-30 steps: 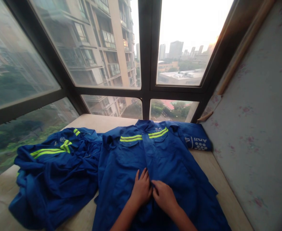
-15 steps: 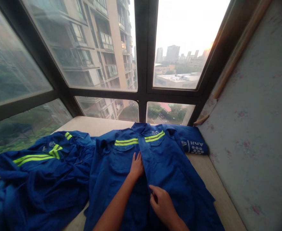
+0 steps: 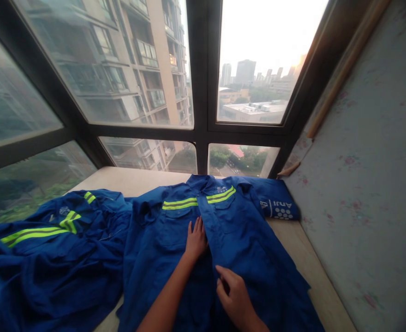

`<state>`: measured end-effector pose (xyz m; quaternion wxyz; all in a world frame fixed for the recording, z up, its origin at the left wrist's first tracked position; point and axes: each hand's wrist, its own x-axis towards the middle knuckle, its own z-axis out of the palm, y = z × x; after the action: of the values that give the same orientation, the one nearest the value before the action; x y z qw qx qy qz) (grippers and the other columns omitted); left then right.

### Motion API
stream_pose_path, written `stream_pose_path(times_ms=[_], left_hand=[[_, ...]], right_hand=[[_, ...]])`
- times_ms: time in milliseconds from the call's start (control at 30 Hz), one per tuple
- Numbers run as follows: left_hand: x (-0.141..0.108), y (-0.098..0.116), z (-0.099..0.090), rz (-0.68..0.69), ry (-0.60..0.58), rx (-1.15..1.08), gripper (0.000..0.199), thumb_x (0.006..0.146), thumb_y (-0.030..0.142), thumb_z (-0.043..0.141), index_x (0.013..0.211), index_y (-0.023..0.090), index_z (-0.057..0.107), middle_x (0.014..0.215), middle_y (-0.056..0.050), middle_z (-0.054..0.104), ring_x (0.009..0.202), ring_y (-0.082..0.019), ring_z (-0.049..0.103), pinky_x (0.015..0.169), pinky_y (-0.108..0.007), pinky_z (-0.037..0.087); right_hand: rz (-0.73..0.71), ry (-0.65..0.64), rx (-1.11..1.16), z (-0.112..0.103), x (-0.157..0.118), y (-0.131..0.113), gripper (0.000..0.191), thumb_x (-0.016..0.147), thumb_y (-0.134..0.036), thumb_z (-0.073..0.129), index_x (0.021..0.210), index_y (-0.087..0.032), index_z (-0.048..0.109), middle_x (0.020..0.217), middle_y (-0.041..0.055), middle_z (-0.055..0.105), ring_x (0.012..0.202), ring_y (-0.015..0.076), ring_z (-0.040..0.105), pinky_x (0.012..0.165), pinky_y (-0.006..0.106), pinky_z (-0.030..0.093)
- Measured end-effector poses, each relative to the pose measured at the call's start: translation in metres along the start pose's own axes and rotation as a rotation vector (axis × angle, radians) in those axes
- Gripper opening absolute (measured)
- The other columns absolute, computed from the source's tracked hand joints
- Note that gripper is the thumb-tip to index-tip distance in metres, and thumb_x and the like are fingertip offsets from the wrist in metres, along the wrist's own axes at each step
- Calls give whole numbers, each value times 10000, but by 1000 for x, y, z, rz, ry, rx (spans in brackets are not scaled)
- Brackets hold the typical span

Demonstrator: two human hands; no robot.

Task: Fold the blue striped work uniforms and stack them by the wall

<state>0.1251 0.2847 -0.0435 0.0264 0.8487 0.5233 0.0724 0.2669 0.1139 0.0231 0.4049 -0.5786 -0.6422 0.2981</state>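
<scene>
A blue work jacket (image 3: 178, 230) with yellow-green reflective stripes lies spread front up, collar toward the window. My left hand (image 3: 196, 237) rests flat on its front beside the button placket, fingers stretched toward the chest stripe. Lower down, my right hand (image 3: 234, 293) pinches the placket's edge between thumb and forefinger, the other fingers curled. Whether a button is under those fingertips is hidden. To the left, another blue garment (image 3: 61, 263) with the same kind of stripes lies crumpled, touching the jacket's sleeve.
A folded blue item with white print (image 3: 281, 203) sits at the back right, partly under the jacket's shoulder. The pale sill (image 3: 127, 177) meets dark-framed windows (image 3: 201, 92) at the back. A flower-patterned wall (image 3: 365, 184) bounds the right side.
The view has shifted slightly, so the crumpled garment appears farther left. Both hands keep nearly the same places on the jacket, the left still flat and the right still pinching.
</scene>
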Motion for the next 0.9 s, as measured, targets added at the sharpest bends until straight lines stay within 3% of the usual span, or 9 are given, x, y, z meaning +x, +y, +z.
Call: stream_pose_path(times_ms=[167,300,533,667,800,900], left_hand=[[1,2,-6,31,-10,-6,602,916,247,436,1514,224,365,1563,-127,382,1476,-305,259,1188,-572,164],[-10,1,-16,48,-6,-14,572,925,248,425,1496,225,397,1561,-117,388,1478,-285,263,1190,-560,178],[-76,12,-37,117,20,-94,452,923,227,436,1358,197,554,1512,-98,469,1458,-262,314,1201,-545,200],[-116,28,-47,85,40,-279,404,900,151,416,1233,198,640,1417,-94,568,1391,-269,419,1157,-521,321],[-133,45,-48,-121,16,-592,402,928,213,392,1253,179,627,1218,-115,679,1144,-232,619,1008,-413,487],[-131,53,-43,-301,-28,-752,483,914,289,442,1371,161,529,1152,-114,697,1024,-219,668,924,-367,518]], right_hand=[[-16,-143,-101,7,-2,1,407,878,-179,468,1227,-197,678,1039,96,735,940,239,702,870,341,552],[-6,-201,-133,6,-4,5,405,892,-158,461,1251,-187,646,1030,92,717,929,220,686,872,328,531],[-69,-369,-153,-2,-14,8,318,848,-93,509,1049,-247,701,1031,51,679,996,205,630,908,310,500],[-112,-247,-116,-8,-28,12,383,885,-70,443,1146,-252,657,1104,56,675,1029,190,630,926,307,504],[-121,-62,-172,-16,-58,19,348,939,-101,399,1171,-233,622,1036,68,677,954,188,649,845,295,522],[-182,-52,-250,-18,-92,23,295,948,-122,407,1135,-229,609,969,57,670,881,184,638,793,291,508]])
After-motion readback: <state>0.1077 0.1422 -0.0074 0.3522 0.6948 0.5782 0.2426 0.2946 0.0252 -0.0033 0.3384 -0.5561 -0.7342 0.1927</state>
